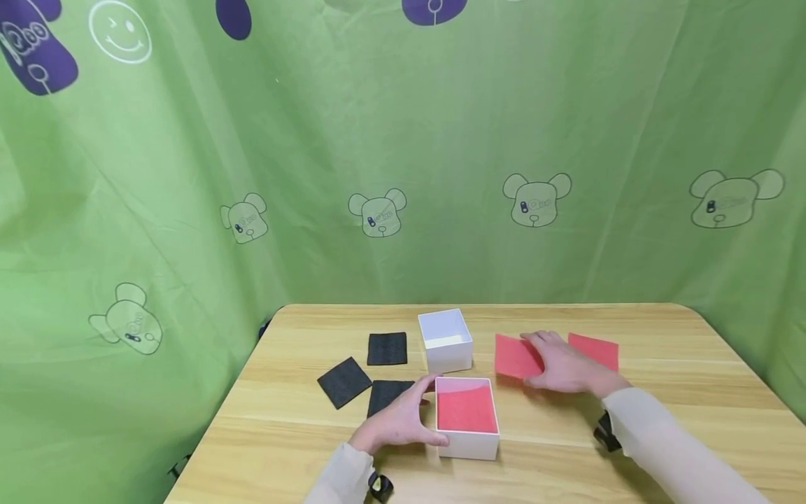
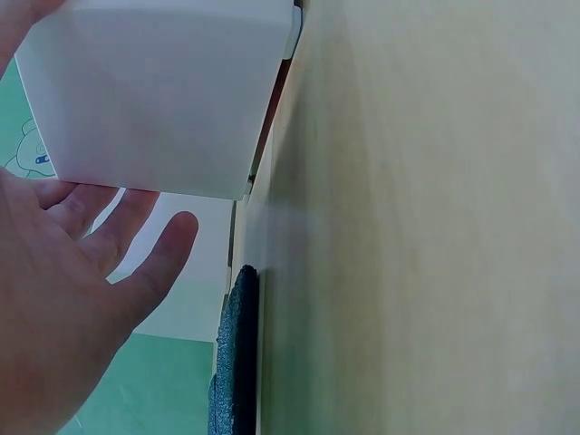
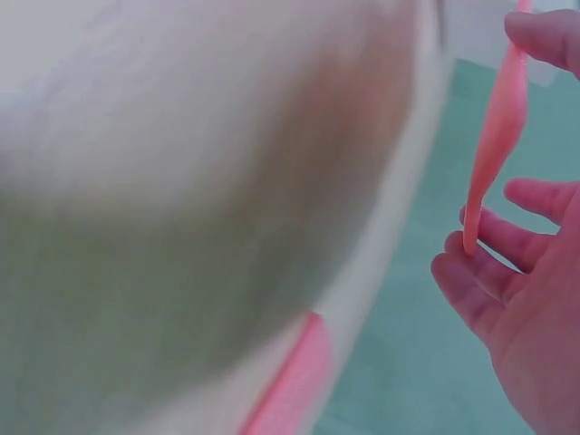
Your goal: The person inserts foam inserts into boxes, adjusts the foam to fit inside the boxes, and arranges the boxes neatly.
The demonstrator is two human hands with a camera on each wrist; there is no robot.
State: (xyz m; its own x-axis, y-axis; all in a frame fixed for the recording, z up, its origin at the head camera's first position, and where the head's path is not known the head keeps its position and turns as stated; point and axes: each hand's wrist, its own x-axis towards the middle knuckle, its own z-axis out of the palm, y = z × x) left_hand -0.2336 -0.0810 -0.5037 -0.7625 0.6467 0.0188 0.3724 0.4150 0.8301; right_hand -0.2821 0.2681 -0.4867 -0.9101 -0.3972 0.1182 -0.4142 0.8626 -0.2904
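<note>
Two red sheets lie at your right hand (image 1: 563, 367): the nearer red sheet (image 1: 518, 355) sits partly under your fingers, its free part sticking out toward nine o'clock, and the right wrist view shows that sheet (image 3: 497, 136) bowed and pinched between your thumb and fingertips, so your right hand is gripping it. The second red sheet (image 1: 595, 350) lies flat just beyond the hand, toward one o'clock. From the pinched sheet, the white box with a red lining (image 1: 467, 416) lies at about seven o'clock, close by, and your left hand (image 1: 403, 420) is already against its left wall, thumb along the near edge, fingers straight rather than wrapped; the left wrist view shows the palm (image 2: 63, 308) spread beside the box wall (image 2: 159, 95). The empty white box (image 1: 447, 339) stands at the lined box's twelve o'clock, just apart from it. Three black foam squares (image 1: 344, 381) lie at nine to ten o'clock on the desk (image 1: 661, 329), the nearest partly under your left hand.
</note>
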